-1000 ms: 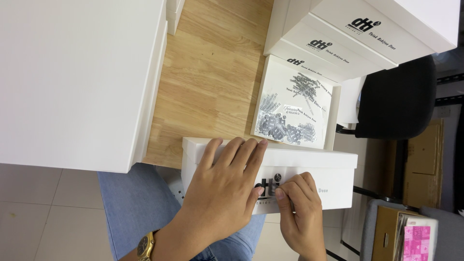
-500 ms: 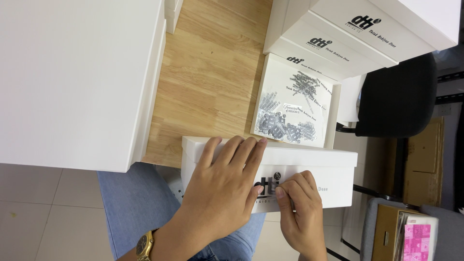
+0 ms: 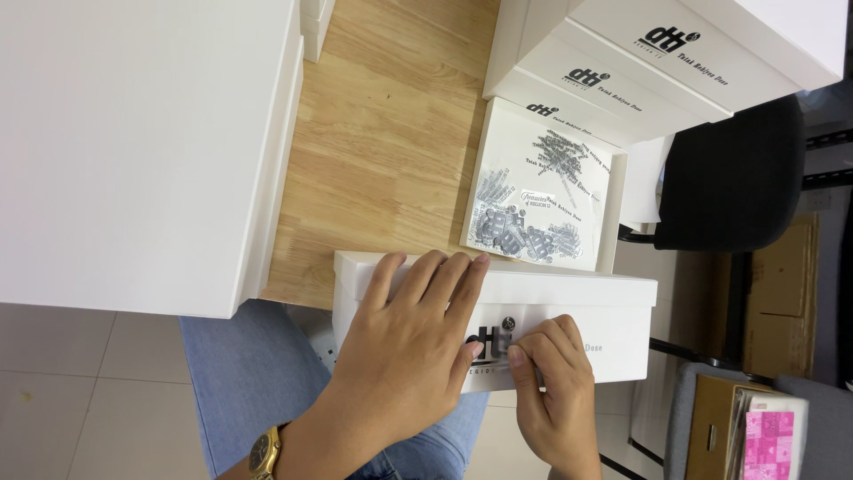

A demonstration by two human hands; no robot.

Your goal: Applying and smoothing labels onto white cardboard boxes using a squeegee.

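White box [image 3: 569, 302], lower centre of frame at desk [image 3: 391, 160] edge: left hand [image 3: 404, 356] flat on lid, grip open; right hand [image 3: 551, 391] fingertips pinched on black sticker [image 3: 491, 339]; best pressed smooth, box steadied.

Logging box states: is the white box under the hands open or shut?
Shut: the white box has its lid seated flush, left hand flat on it.

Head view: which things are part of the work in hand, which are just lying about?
In hand: white box, black sticker on its side, left hand, right hand.

Lying about: sticker tray, stacked white boxes, black chair, wooden table.
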